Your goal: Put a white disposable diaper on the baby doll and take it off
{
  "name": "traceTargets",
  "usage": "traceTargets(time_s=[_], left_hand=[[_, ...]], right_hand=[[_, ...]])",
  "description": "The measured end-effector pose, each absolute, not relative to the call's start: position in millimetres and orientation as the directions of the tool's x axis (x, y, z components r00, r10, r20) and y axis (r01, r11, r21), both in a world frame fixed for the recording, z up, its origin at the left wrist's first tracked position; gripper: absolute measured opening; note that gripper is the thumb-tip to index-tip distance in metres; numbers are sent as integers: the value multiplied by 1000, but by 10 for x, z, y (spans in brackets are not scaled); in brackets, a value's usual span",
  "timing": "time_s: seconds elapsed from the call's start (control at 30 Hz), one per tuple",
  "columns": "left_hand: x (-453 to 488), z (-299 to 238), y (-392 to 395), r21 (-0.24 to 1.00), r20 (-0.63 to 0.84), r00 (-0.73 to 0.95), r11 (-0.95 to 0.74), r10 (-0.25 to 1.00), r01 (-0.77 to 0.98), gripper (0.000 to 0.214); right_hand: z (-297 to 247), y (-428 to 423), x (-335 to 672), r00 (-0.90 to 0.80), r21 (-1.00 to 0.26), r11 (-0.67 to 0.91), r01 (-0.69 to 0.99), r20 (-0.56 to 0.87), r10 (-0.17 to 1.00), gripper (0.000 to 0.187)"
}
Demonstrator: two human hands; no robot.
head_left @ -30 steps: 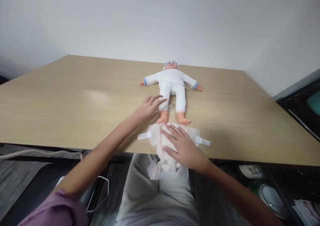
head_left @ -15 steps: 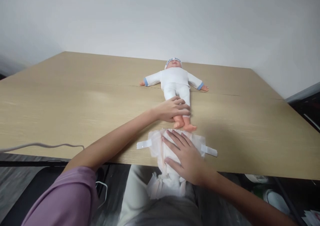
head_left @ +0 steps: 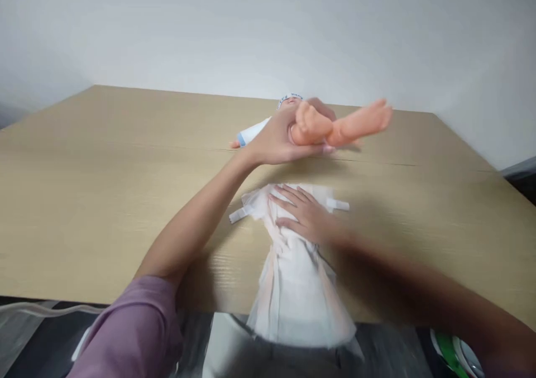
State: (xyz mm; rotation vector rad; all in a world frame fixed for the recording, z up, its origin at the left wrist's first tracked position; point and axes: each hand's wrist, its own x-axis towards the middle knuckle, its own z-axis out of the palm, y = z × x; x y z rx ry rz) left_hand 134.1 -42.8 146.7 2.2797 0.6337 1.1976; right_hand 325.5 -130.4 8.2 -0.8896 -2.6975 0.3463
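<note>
A baby doll (head_left: 330, 125) in white clothes lies on the wooden table (head_left: 104, 188), its legs lifted so the bare feet point up toward me. My left hand (head_left: 278, 138) is closed round the doll's ankles and holds the legs in the air. The doll's head and one blue-cuffed sleeve show behind that hand. A white diaper (head_left: 293, 266) lies spread open on the table just below the doll, its tabs out to both sides. My right hand (head_left: 304, 213) rests flat on the diaper's upper end, fingers stretched out.
The diaper's lower end hangs over the near table edge above my lap. A white cable (head_left: 37, 309) runs along the floor at lower left. A green and white object (head_left: 454, 353) sits at lower right. A plain white wall stands behind the table.
My left hand has lifted the doll's legs off the table. My right hand has slid the diaper further onto the table toward the doll.
</note>
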Motion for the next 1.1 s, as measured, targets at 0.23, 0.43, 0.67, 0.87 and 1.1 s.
traceTargets(time_s=[0.23, 0.43, 0.67, 0.87, 1.1], left_hand=[[1290, 1544, -383, 619, 651, 435, -767, 621, 169, 63], [1272, 1509, -403, 610, 687, 458, -790, 564, 59, 52], [1208, 1231, -579, 711, 550, 524, -694, 650, 114, 61], [1175, 984, -709, 595, 605, 640, -803, 474, 32, 36], [971, 744, -899, 509, 594, 635, -842, 494, 180, 34]], right_hand=[[94, -185, 3224, -709, -304, 745, 593, 242, 663, 60], [210, 286, 3179, -725, -448, 703, 552, 159, 671, 45], [441, -666, 3573, -560, -641, 563, 522, 240, 793, 37], [523, -1276, 3827, -209, -663, 507, 551, 479, 853, 56], [449, -1289, 3774, -504, -502, 768, 398, 580, 640, 68]])
